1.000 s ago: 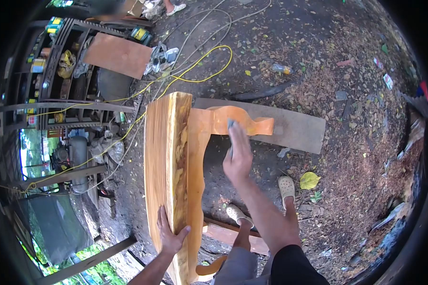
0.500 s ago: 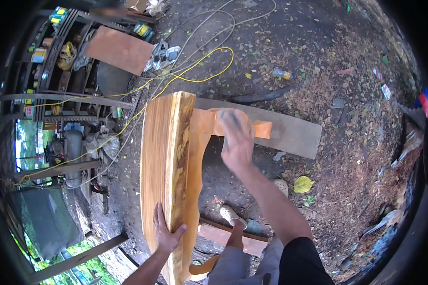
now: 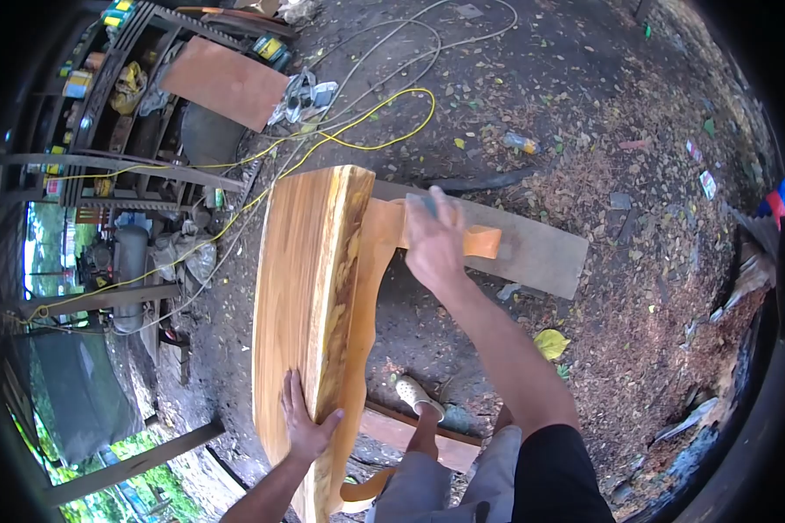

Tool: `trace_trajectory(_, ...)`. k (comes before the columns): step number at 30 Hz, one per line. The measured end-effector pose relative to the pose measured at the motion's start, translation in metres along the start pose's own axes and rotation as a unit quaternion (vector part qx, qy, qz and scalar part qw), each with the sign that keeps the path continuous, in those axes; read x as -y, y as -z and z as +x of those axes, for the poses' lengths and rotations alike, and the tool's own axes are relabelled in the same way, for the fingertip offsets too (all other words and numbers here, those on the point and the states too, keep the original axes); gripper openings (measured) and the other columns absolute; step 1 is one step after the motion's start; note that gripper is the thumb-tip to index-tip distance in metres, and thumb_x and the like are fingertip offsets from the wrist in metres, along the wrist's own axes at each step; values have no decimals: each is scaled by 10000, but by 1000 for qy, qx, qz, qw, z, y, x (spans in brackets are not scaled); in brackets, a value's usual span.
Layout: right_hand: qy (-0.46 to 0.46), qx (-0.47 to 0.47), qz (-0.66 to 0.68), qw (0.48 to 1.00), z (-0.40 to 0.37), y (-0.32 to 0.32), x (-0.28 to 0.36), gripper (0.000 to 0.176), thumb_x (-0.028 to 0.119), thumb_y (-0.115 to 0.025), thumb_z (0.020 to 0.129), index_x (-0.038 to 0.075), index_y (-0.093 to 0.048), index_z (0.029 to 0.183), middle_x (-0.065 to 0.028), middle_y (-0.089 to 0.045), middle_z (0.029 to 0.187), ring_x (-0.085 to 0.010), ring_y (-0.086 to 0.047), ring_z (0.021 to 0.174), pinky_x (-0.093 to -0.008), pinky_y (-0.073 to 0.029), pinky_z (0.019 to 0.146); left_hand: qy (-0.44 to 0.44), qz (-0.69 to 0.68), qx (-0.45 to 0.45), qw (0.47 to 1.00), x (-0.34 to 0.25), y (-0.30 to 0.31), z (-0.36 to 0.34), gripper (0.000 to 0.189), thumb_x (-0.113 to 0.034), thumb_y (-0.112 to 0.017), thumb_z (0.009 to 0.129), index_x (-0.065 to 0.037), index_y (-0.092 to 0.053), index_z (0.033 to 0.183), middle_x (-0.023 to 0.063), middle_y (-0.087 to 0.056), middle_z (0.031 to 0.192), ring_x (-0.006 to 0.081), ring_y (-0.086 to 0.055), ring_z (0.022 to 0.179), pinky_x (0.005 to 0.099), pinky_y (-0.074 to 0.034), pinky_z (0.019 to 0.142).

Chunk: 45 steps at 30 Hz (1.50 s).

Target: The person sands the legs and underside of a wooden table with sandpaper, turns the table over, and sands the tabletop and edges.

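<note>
A wooden piece of furniture with a thick, live-edged slab top [image 3: 301,261] stands tilted on its side in the middle of the view. My left hand [image 3: 307,429] lies with fingers spread on the slab's lower part, the thumb over its edge. Near the upper end, my right hand [image 3: 434,240] is at the orange-brown wooden leg [image 3: 481,241], its fingers round a small bluish-grey pad [image 3: 427,206]. Part of the leg is hidden behind this hand. Beneath the leg a flat grey board [image 3: 541,248] lies on the ground.
A yellow cord [image 3: 384,105] and grey hoses cross the ground beyond the slab. Shelves with cans, a brown panel [image 3: 227,80] and a grey tank [image 3: 132,261] are at the left. A reddish board [image 3: 427,440] lies by my feet, and a yellow leaf [image 3: 550,343] is at the right.
My right hand has shifted slightly along the leg toward the slab, with the pad in its fingers. My left hand stays on the slab. The whole view has shifted a little.
</note>
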State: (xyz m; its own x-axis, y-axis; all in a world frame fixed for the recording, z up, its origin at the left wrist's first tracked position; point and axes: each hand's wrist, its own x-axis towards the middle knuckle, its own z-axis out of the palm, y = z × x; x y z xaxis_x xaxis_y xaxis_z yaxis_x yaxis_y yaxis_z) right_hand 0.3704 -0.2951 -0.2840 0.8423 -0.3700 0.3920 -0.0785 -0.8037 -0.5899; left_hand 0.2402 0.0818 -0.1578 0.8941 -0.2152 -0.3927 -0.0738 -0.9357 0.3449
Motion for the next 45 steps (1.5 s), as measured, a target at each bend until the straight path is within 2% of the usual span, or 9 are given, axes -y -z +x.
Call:
trace_trajectory(8,111,162,22,980,-55,20,15,549,90,-638,847,-92,-555,1358,-277,-655,1303,-404,-531,1364,-614,-381,1120,-7,-8,-9,1000,-5,-1,1,1234,-356,-912,768,-19,-171,1694,309,-236,1701,493,-209,1590,600,-143,1305)
trace_trajectory(12,34,-26,30,999,-4,32,-1,560,9,-612,852,-105,-546,1396,-286,-636,1361,-450,-542,1359,-542,-427,1142,-13,-3,-10,1000,-3,-2,0,1233,-352,-917,767,-22,-173,1694,316,-238,1695,501,-219,1581,602,-156,1302)
trace_trajectory(20,48,124,107,985,-69,9,14,472,6,-638,881,-71,-612,1346,-228,-682,1351,-424,-564,1371,-578,-406,1169,-16,-6,-12,1000,1,0,0,1243,-345,-929,756,-30,-176,1694,315,-244,1692,500,-240,1571,613,-175,1293)
trace_trajectory(30,2,-80,220,972,-64,-64,54,563,-35,-576,1009,-21,-474,1563,-288,-484,1594,-469,-413,1517,-536,-342,1287,-14,-12,-6,1000,6,2,3,1242,-356,-924,766,-47,-166,1700,308,-231,1698,496,-251,1565,578,-227,1285)
trace_trajectory(34,-61,76,338,936,-166,-46,131,708,-60,-629,874,-85,-431,1554,-332,-389,1637,-490,-289,1579,-588,-230,1320,-11,-6,1,1000,7,3,4,1234,-356,-919,773,-52,-164,1701,305,-229,1697,496,-256,1561,575,-236,1282)
trace_trajectory(36,36,413,232,880,-208,-2,163,709,-40,-651,850,-100,-452,1527,-324,-382,1624,-460,-199,1615,-557,-184,1343,-4,-9,5,1000,4,5,5,1229,-352,-918,777,-51,-166,1701,306,-231,1696,495,-259,1560,570,-238,1281)
trace_trajectory(39,40,311,461,830,-345,24,172,643,-46,-662,903,-25,-499,1524,-265,-467,1605,-373,-397,1550,-463,-322,1298,-23,-2,-2,1000,7,6,7,1221,-352,-917,782,-47,-171,1699,307,-242,1692,495,-261,1558,562,-235,1282)
trace_trajectory(43,-245,273,371,853,-245,36,122,524,-57,-559,1008,13,-532,1526,-253,-545,1553,-391,-485,1497,-452,-409,1228,-20,-30,5,999,9,7,5,1214,-353,-918,786,-44,-177,1697,310,-253,1687,494,-262,1559,560,-236,1280)
trace_trajectory(45,-94,-71,334,935,-147,13,76,482,-64,-548,1001,-40,-559,1482,-288,-544,1541,-440,-490,1481,-488,-398,1240,-19,-33,2,999,8,7,7,1217,-352,-920,786,-43,-176,1697,311,-260,1685,491,-262,1561,562,-239,1279)
